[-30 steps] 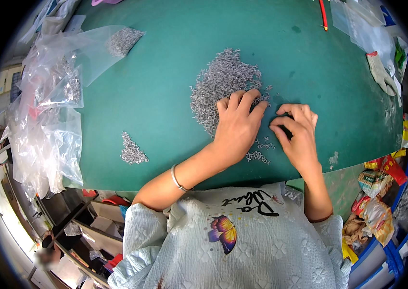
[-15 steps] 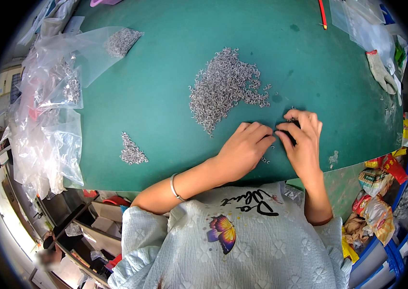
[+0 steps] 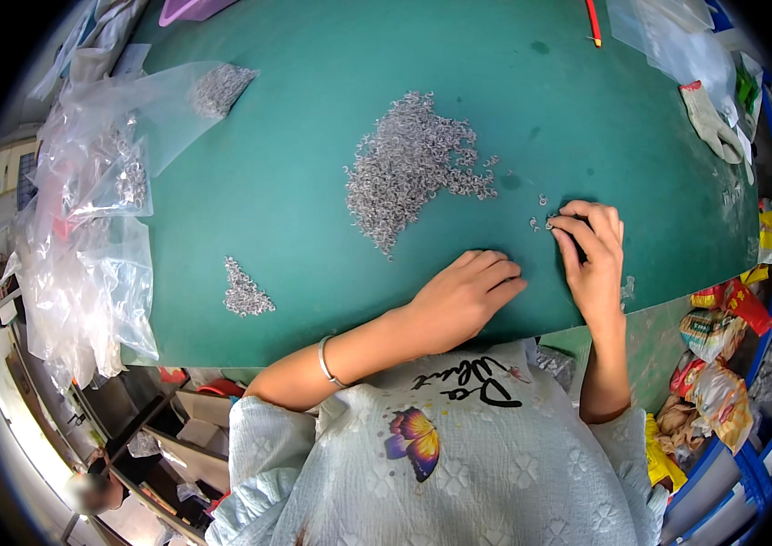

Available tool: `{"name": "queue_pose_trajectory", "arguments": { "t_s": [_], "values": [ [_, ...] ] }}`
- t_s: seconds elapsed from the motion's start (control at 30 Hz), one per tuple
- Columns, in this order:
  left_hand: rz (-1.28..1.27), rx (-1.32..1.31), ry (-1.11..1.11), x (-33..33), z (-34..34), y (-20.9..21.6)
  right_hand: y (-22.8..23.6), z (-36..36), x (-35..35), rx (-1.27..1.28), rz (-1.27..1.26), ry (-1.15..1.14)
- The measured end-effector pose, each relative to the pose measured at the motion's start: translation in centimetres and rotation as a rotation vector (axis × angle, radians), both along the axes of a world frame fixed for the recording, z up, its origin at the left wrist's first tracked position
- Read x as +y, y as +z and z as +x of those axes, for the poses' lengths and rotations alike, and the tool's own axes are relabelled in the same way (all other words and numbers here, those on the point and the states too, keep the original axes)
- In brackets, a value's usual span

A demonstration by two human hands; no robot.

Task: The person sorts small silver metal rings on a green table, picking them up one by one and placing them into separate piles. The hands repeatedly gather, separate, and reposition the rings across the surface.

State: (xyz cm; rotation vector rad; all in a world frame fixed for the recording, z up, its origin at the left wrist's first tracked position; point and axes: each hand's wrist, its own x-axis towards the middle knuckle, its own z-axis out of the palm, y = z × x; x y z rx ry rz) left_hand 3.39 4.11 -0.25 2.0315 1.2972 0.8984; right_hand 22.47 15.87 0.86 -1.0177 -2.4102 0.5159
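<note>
A large heap of small silver C-shaped metal pieces (image 3: 409,168) lies in the middle of the green table. My right hand (image 3: 594,255) is right of the heap, thumb and forefinger pinched at one small C-shaped metal piece (image 3: 550,224). A couple of loose metal pieces (image 3: 534,223) lie beside its fingertips. Nearer to me, my left hand (image 3: 468,298) rests low over the table, palm down with fingers curled together. Whatever may be in or under those fingers is hidden. A smaller pile of metal pieces (image 3: 246,289) sits to the left of my left forearm.
Clear plastic bags (image 3: 95,227), some holding metal pieces, cover the table's left side. A purple container (image 3: 193,9) stands at the far left. At the far right are a red pencil (image 3: 594,23), a work glove (image 3: 710,123) and plastic sheeting (image 3: 668,55). Colourful packages (image 3: 714,400) lie beyond the right edge.
My hands have moved apart: the right hand shifted slightly right, to the loose pieces. The left hand stays near its place, now lower and more closed. The view has shifted a little.
</note>
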Motion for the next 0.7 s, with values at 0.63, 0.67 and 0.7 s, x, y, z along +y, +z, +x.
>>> {"name": "queue_pose_trajectory", "arguments": {
  "t_s": [0.63, 0.67, 0.7],
  "values": [
    [0.059, 0.133, 0.319, 5.1, 1.2, -0.8, -0.4, -1.1, -1.7, -0.002, 0.038, -0.050],
    [0.056, 0.118, 0.335, 4.8, 1.1, -0.8, -0.2, -1.2, -1.8, 0.006, 0.030, -0.038],
    [0.042, 0.089, 0.335, 4.6, 0.9, -0.8, -0.1, -1.1, -1.8, 0.013, 0.024, -0.029]
  ]
}}
